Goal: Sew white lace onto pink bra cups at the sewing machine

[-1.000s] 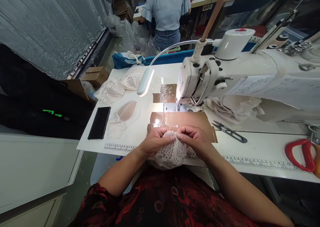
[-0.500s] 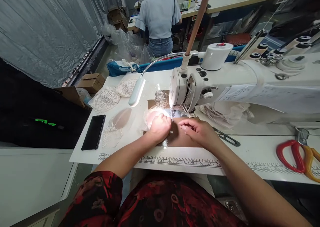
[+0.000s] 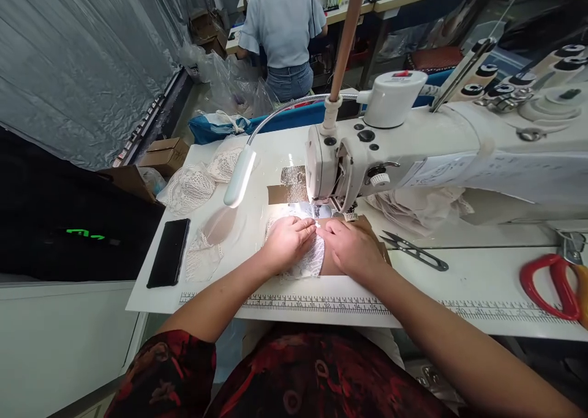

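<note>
A white lace piece (image 3: pixel 312 262) lies under the sewing machine's needle area, on the brown-covered part of the table. My left hand (image 3: pixel 289 243) rests over it, fingers together, gripping its edge just in front of the presser foot. From the other side my right hand (image 3: pixel 353 246) meets it, thumb and forefinger closed on the lace's right edge. The fingertips of both hands nearly touch and partly cover the cloth. Above them stands the white sewing machine (image 3: pixel 395 142), and its lamp (image 3: pixel 239 176) lights the spot.
Thread snips (image 3: pixel 416 250) and red-handled scissors (image 3: pixel 549 286) lie to the right. Leftward are a black phone (image 3: pixel 168 252), a sheer lace piece (image 3: pixel 204 257) and lace cups (image 3: pixel 187 188). More fabric (image 3: pixel 420 206) is piled behind the machine arm. A person (image 3: pixel 285 32) sits beyond.
My right hand has moved left to the lace, and its fingers have closed on the edge. The lace now hangs lower toward me beneath my left hand. The view has shifted slightly.
</note>
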`<state>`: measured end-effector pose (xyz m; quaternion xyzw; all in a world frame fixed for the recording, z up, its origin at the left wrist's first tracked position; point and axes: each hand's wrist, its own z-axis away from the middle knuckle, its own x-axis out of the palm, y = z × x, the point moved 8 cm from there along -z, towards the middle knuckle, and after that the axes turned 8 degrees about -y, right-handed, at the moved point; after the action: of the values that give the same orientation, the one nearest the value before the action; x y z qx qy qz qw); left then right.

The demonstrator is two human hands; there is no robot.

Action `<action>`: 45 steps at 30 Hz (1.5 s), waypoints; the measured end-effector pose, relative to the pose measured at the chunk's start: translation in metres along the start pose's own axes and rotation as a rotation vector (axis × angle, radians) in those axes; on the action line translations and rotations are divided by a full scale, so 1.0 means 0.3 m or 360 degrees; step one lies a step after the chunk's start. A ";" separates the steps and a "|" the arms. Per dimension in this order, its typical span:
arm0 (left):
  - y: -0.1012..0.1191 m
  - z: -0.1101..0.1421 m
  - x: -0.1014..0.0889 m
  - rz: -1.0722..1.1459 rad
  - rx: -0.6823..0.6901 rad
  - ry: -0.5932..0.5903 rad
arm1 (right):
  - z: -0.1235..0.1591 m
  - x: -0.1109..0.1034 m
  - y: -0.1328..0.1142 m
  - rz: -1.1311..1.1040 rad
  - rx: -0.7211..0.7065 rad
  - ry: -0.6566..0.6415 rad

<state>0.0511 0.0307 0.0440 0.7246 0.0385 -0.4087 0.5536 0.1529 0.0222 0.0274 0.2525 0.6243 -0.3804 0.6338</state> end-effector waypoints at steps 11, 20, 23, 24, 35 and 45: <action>-0.059 -0.059 0.010 -0.0578 0.0381 -0.0016 | -0.034 -0.008 0.037 -0.0012 0.0265 0.0051; -0.058 -0.057 0.000 -0.0870 0.0656 0.0057 | -0.032 -0.013 0.023 0.0062 0.0240 0.0087; -0.077 -0.065 0.000 -0.0868 0.0572 0.0048 | -0.029 -0.006 0.027 0.0069 0.0230 0.0132; -0.083 -0.068 0.000 -0.0872 0.0526 0.0047 | -0.029 -0.004 0.029 0.0070 0.0226 0.0146; -0.111 -0.065 -0.001 -0.1052 0.0091 -0.0012 | -0.012 -0.011 0.024 0.0075 0.0179 0.0275; -0.103 0.124 -0.178 -0.1084 -0.0331 0.0142 | -0.008 0.001 0.036 0.0045 0.0126 0.0426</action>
<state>-0.0204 0.0328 0.0521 0.6270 0.3434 -0.5316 0.4542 0.1601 0.0304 0.0250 0.3346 0.6842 -0.3585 0.5397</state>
